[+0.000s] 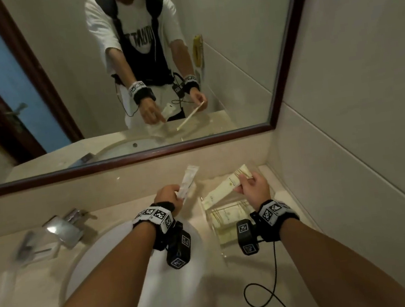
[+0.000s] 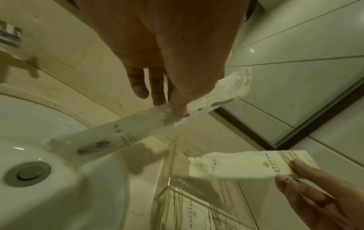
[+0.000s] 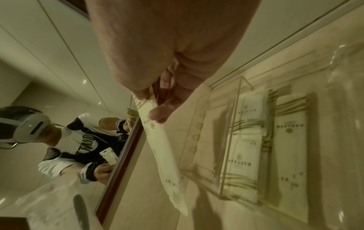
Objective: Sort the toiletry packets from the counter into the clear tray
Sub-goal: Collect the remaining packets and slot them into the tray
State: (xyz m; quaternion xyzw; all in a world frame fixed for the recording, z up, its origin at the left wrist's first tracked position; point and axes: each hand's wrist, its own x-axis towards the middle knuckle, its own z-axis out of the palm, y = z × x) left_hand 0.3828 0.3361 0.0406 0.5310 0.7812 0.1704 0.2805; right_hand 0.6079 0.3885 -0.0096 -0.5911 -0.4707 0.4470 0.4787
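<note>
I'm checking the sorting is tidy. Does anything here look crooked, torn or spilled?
Nothing stands out. Packets lie flat in the clear tray; the left hand and right hand each hold an intact packet.

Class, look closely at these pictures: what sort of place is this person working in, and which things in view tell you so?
Most likely a hotel bathroom. A white sink with a chrome faucet sits in a stone counter below a wood-framed mirror, and matching toiletry packets lie in a clear tray.
</note>
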